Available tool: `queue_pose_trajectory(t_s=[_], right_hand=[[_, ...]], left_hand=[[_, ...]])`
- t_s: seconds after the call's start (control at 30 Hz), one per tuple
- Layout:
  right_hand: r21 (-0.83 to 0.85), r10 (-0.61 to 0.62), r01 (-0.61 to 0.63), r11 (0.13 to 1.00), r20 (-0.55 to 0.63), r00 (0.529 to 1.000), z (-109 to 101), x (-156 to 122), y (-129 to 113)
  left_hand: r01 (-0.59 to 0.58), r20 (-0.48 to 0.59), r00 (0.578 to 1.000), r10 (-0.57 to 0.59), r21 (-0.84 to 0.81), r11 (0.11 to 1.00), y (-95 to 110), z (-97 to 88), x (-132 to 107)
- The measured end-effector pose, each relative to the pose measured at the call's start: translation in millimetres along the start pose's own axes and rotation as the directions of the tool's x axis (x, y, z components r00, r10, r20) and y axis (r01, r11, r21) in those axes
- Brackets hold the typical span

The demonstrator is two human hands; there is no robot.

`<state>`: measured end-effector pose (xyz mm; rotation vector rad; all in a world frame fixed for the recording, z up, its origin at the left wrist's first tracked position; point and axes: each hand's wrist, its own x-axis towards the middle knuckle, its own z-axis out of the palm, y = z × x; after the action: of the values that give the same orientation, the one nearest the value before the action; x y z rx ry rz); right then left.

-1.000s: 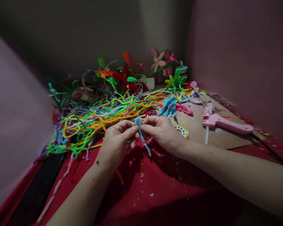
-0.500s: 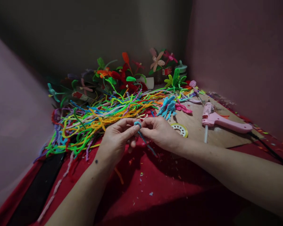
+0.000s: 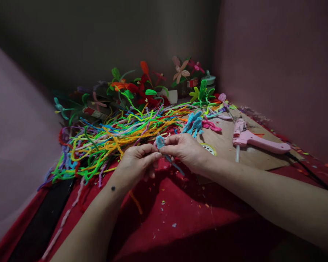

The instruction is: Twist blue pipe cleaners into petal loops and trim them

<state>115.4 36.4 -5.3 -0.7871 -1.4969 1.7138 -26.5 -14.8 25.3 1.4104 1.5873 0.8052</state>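
Note:
A light-blue pipe cleaner (image 3: 160, 141) is bent into a small loop at its top, and its straight tail slants down to the right below my fingers. My right hand (image 3: 187, 151) pinches it just under the loop. From the other side, the thumb and forefinger of my left hand (image 3: 138, 160) close on its lower left part; the exact contact is partly hidden. Just beyond my right hand lie several blue looped pipe-cleaner pieces (image 3: 194, 123) and pink ones (image 3: 211, 126). A yellow-rimmed tape roll (image 3: 209, 149) is half covered by my right wrist.
A big heap of coloured pipe cleaners (image 3: 106, 142) spreads behind my left hand. Pipe-cleaner flowers (image 3: 136, 87) stand along the wall. At right a pink glue gun (image 3: 259, 142) rests on a brown board (image 3: 265, 160), its cord trailing right. Scraps dot the red cloth (image 3: 180, 225).
The loop now shows more openly above my fingertips. My left fingers have slid slightly down from it, while my right hand has shifted a little to grip beneath it.

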Motion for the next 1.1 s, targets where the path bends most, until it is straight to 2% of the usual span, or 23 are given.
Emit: queue_pose_trajectory(t_s=[0.1,0.23,0.5,0.73,0.8,0.87,0.97,1.03,1.1], right_hand=[[-0.050,-0.003,0.001,0.999,-0.039,0.999,1.0,-0.4,1.2],[-0.048,-0.001,-0.002,0.999,-0.054,0.999,2.8,-1.2,2.2],[-0.027,-0.016,0.015,1.000,-0.035,0.999,2.1,-0.5,4.8],[-0.011,0.033,-0.033,0.999,-0.020,0.999,3.6,-3.9,1.2],[-0.032,0.008,-0.009,0.999,-0.027,1.000,3.1,-4.0,-0.1],[-0.067,-0.040,0.038,0.997,-0.030,0.999,2.7,-4.2,-0.6],[-0.132,-0.076,0.076,0.988,0.003,0.997,3.3,-5.2,0.5],[-0.178,-0.067,0.072,0.981,0.030,0.997,4.3,-6.2,1.6],[-0.215,-0.044,0.051,0.975,0.037,0.998,5.3,-7.2,1.7]], left_hand=[[-0.041,0.036,0.999,0.038,0.100,0.994,-2.3,-2.4,0.4],[-0.095,0.105,0.991,0.082,0.120,0.988,-5.4,-6.1,0.9],[-0.135,0.137,0.984,0.113,0.168,0.976,-10.3,-7.4,2.3],[-0.172,0.163,0.977,0.134,0.250,0.953,-12.7,-12.1,3.5],[-0.215,0.119,0.975,0.189,0.270,0.939,-9.8,-16.8,2.5],[-0.238,0.003,0.970,0.245,0.240,0.941,-6.0,-20.0,1.4],[-0.225,-0.146,0.961,0.234,0.076,0.971,-1.9,-17.9,0.0],[-0.226,-0.154,0.962,0.224,0.005,0.974,-1.1,-13.3,-0.8],[-0.241,-0.118,0.963,0.242,0.018,0.970,-1.0,-9.3,-1.8]])
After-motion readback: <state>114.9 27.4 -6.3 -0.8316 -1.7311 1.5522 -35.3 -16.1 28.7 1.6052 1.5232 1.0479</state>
